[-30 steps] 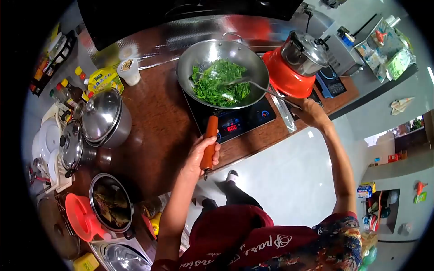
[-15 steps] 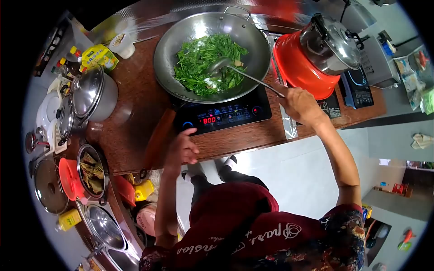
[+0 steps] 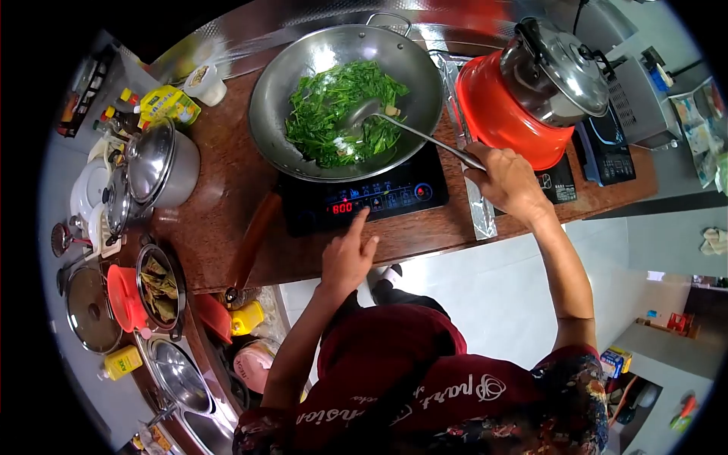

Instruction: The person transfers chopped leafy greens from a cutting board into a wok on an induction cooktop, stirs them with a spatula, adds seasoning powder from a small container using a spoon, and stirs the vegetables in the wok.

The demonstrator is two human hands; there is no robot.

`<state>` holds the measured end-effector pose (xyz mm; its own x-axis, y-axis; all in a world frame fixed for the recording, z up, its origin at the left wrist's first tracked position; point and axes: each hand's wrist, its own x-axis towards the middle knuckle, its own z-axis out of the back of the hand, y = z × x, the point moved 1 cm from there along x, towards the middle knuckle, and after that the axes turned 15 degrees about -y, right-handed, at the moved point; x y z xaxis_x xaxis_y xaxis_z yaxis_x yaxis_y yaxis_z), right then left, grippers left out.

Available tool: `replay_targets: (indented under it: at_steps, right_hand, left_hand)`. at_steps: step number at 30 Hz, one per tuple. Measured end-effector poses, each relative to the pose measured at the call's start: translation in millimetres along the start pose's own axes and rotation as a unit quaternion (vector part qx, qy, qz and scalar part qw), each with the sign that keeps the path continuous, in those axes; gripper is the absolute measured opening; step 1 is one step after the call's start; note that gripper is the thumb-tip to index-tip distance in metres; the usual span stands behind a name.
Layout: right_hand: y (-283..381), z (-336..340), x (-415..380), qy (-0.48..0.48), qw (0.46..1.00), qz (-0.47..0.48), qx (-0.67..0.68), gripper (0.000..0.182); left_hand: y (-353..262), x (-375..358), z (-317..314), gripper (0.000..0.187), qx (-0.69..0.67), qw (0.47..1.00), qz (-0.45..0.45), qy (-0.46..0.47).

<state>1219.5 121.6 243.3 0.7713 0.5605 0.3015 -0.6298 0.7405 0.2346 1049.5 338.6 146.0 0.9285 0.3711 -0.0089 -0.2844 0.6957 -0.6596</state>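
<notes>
My right hand [image 3: 509,182] is wrapped round the handle of a metal ladle [image 3: 425,136], whose bowl rests among chopped green leaves [image 3: 341,106] in a large steel wok [image 3: 269,98]. The wok sits on a black induction cooktop [image 3: 318,220] with a lit red display reading 800. My left hand [image 3: 350,254] is at the cooktop's front edge, holding nothing; its index finger is stretched out and its tip is at the control panel, the thumb apart. The wok's wooden handle [image 3: 254,239] points toward the counter's front edge.
A red basin [image 3: 493,114] and a lidded steel pot [image 3: 557,72] stand at the right, beside a second cooktop [image 3: 607,152]. Lidded pots [image 3: 178,163], a yellow pouch [image 3: 168,106] and a tub [image 3: 206,85] are at the left. A sink [image 3: 178,371] lies lower left.
My left hand has moved right and up to the cooktop's control panel, with its index finger extended. My right hand still holds the ladle. The view has shifted slightly.
</notes>
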Motion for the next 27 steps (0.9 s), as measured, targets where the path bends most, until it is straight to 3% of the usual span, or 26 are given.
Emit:
replay_targets:
  at_steps: [2, 5, 6, 8, 10, 11, 12, 14, 15, 18, 20, 22, 25, 27]
  right_hand:
    - [0.4, 6.6, -1.6, -0.020, 0.999, -0.027, 0.014, 0.028]
    - [16.2, 28.4, 7.5, 0.018, 0.998, -0.063, -0.004, 0.028]
    - [24.3, 36.1, 11.5, 0.019, 0.997, -0.071, 0.007, 0.028]
    - [30.2, 49.6, 19.3, 0.008, 0.999, -0.025, -0.044, 0.027]
    - [38.9, 64.8, 30.9, 0.031, 0.988, 0.028, -0.148, 0.026]
    - [49.8, 76.1, 38.0, 0.023, 0.981, 0.068, -0.180, 0.027]
    - [62.4, 86.0, 48.7, 0.049, 0.960, 0.063, -0.267, 0.027]
    - [71.2, 97.3, 78.2, 0.076, 0.949, 0.060, -0.299, 0.027]
    - [91.7, 110.6, 88.6, 0.082, 0.938, 0.094, -0.322, 0.028]
    - [119.0, 127.8, 124.9, 0.124, 0.920, 0.172, -0.329, 0.032]
    - [138.2, 138.6, 142.4, 0.166, 0.919, 0.229, -0.273, 0.033]
    - [168.4, 139.0, 154.7, 0.258, 0.890, 0.205, -0.315, 0.032]
    - [199.3, 121.1, 160.1, 0.359, 0.830, 0.196, -0.378, 0.027]
    - [198.0, 91.9, 141.4, 0.289, 0.839, 0.252, -0.385, 0.025]
  left_hand:
    - [26.8, -7.6, 11.9, 0.040, -0.101, 0.994, 0.005, -0.036]
    - [74.3, -22.5, 34.6, 0.020, -0.289, 0.943, 0.162, -0.025]
    - [96.5, -25.5, 42.3, 0.022, -0.331, 0.912, 0.242, -0.005]
    - [126.1, -32.1, 65.2, 0.032, -0.417, 0.858, 0.296, -0.043]
    - [167.0, -31.6, 75.8, 0.048, -0.505, 0.839, 0.198, -0.037]
    - [185.5, -26.6, 79.8, 0.063, -0.580, 0.785, 0.220, -0.013]
    - [170.5, -17.5, 89.8, 0.065, -0.639, 0.726, 0.253, 0.036]
    - [117.8, 9.3, 124.0, 0.070, -0.734, 0.589, 0.309, 0.136]
    - [111.1, 16.2, 128.9, 0.072, -0.729, 0.601, 0.272, 0.184]
    - [113.2, 22.9, 128.3, 0.055, -0.708, 0.598, 0.217, 0.306]
    - [100.7, 15.6, 130.4, 0.051, -0.693, 0.606, 0.263, 0.288]
    - [99.0, 8.9, 122.8, 0.050, -0.714, 0.569, 0.284, 0.292]
    - [96.4, 2.0, 115.3, 0.044, -0.720, 0.569, 0.284, 0.278]
    - [96.0, 0.6, 112.1, 0.043, -0.723, 0.569, 0.282, 0.273]
